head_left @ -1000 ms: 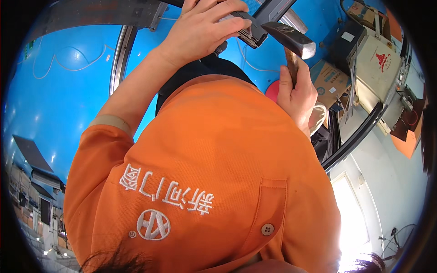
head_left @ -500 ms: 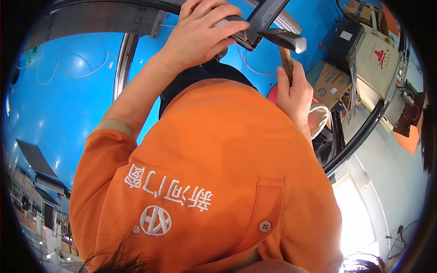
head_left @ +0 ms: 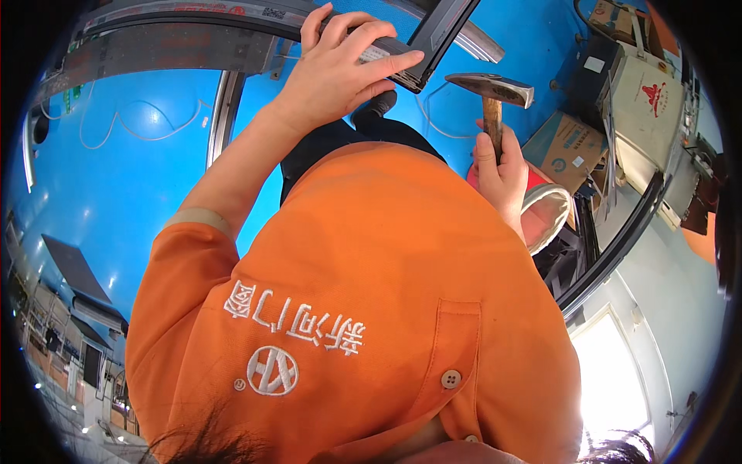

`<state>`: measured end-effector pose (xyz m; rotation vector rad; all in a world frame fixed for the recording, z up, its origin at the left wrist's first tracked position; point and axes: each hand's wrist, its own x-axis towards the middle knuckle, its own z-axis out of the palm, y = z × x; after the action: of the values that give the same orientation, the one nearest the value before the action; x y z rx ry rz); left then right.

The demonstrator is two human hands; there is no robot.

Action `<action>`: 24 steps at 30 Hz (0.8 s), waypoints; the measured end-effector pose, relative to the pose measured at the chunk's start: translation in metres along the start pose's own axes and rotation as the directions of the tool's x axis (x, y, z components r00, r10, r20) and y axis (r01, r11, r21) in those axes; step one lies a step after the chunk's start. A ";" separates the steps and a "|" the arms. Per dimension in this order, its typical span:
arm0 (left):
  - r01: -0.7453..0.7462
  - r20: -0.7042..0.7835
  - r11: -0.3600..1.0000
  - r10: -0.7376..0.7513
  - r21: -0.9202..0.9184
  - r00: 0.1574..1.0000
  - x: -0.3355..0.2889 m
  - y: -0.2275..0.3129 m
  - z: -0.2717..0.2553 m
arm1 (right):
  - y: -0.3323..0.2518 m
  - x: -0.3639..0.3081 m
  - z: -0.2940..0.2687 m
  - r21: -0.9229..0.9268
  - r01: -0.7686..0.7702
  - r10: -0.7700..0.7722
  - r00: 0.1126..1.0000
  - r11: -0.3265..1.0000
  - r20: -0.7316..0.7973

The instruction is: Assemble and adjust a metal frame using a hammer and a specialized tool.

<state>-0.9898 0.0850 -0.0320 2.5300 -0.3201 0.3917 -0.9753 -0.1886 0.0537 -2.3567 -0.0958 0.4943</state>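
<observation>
My left hand (head_left: 334, 76) rests over the corner end of a dark window or door frame (head_left: 255, 23). Its fingers spread across the top of the bar, one reaching toward the corner, while the thumb lies along the near side, so the hand holds the bar. My right hand (head_left: 502, 172) is closed around the wooden handle of a hammer (head_left: 492, 116). The hammer's steel head is up, to the right of the frame corner and apart from it. Part of the handle is hidden in my palm.
A red bucket-like container with a pale rim (head_left: 550, 216) stands beside my right wrist. Cardboard boxes (head_left: 568, 147) and a beige case (head_left: 649, 100) lie at the right. A metal profile (head_left: 220, 116) crosses the blue floor (head_left: 147, 155), where a thin white cable is lying.
The hammer has moved slightly down and its head has turned, showing more of the handle. My left hand still holds the frame, its fingers now spread wider.
</observation>
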 end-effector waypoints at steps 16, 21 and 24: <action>-0.007 0.077 0.998 0.002 0.062 0.997 -0.005 0.002 -0.011 | -0.005 0.011 -0.009 0.213 -0.199 0.172 0.975 0.957 0.137; 0.021 0.116 0.995 -0.033 0.098 0.993 -0.015 0.011 -0.002 | 0.006 0.017 -0.016 0.244 -0.183 0.148 0.977 0.952 0.153; 0.213 0.050 0.970 -0.220 0.117 0.974 -0.014 0.030 0.013 | 0.008 0.023 -0.019 0.308 -0.209 0.160 0.971 0.928 0.176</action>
<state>-1.0094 0.0555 -0.0323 2.6552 -0.0439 0.2508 -0.9472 -0.2020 0.0530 -2.0123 0.1331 0.7195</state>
